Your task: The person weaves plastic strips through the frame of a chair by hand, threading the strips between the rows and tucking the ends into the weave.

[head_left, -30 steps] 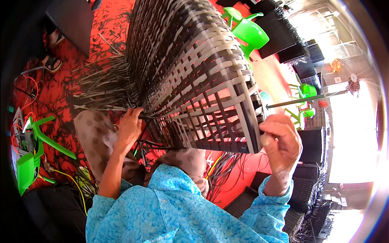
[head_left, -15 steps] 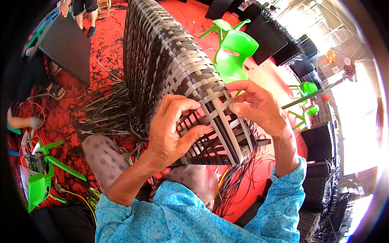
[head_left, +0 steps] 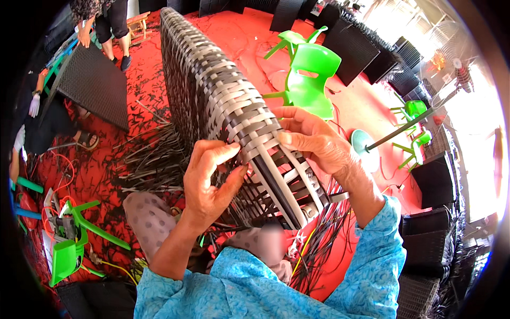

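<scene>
In front of me stands a thick woven panel [head_left: 199, 58] of grey and black flat plastic strips on a frame. Its near end is only partly woven, with bare frame bars and gaps showing. My left hand [head_left: 204, 183] is at the left of the narrow edge, thumb and forefinger apart, the forefinger tip touching the weave. My right hand [head_left: 319, 141] closes over the other side of that edge, thumb on a grey flat strip [head_left: 265, 139], the other fingertips partly hidden behind. Loose strips [head_left: 154, 159] fan out from the panel's lower left.
Green plastic chairs [head_left: 313, 72] stand beyond the panel. A pedestal fan [head_left: 366, 149] is at right, beside stacked black woven pieces [head_left: 425, 234]. Another person's hand [head_left: 84, 36] touches a dark woven panel [head_left: 95, 80] at far left. Strip scraps litter the red floor [head_left: 223, 26].
Both hands have shifted left along with the panel's near end in view. My left thumb and forefinger have moved closer together; my right hand stays at the edge.
</scene>
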The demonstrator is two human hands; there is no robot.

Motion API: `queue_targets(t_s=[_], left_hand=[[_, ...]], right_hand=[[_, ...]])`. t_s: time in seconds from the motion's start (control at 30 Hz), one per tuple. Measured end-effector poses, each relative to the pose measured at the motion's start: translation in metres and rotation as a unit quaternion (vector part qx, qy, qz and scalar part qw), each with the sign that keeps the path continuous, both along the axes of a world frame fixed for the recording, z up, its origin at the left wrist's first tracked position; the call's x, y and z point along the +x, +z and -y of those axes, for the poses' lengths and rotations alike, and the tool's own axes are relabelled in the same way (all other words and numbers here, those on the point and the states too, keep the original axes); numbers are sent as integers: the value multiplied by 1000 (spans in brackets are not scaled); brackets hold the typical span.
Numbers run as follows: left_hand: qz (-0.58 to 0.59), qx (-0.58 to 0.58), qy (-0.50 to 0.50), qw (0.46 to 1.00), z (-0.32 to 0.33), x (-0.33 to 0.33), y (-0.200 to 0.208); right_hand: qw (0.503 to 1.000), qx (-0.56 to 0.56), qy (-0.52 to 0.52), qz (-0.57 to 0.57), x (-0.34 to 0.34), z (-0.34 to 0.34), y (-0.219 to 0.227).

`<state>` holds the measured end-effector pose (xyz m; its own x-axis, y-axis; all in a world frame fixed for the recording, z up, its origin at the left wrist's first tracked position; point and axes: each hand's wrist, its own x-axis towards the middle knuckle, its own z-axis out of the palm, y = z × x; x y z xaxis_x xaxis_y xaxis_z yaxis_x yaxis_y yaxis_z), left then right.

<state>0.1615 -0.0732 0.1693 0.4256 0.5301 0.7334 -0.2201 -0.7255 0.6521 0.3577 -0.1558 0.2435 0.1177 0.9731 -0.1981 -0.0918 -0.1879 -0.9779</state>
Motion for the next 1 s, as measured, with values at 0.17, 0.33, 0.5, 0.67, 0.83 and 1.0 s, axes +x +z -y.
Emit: queue_targets(t_s=[0.17, 0.33, 0.5, 0.67, 0.83, 1.0], left_hand=[[32, -70, -56, 995, -3, 9, -7], [0, -177, -74, 981, -14, 0, -34], [-88, -239, -105, 961, 4, -8, -65], [-72, -62, 4, 996, -9, 2, -80], [-80, -179, -41, 980, -9, -7, -88], [-171, -230, -43, 957, -3, -21, -142]], right_hand=[[961, 81, 1, 265, -12, 9, 21], [856, 37, 71, 511, -33, 3, 32], [858, 61, 22, 510, -42, 1, 23], [900, 5, 2, 435, -57, -1, 29], [906, 32, -18, 422, -53, 2, 25], [929, 30, -32, 369, -60, -2, 23]])
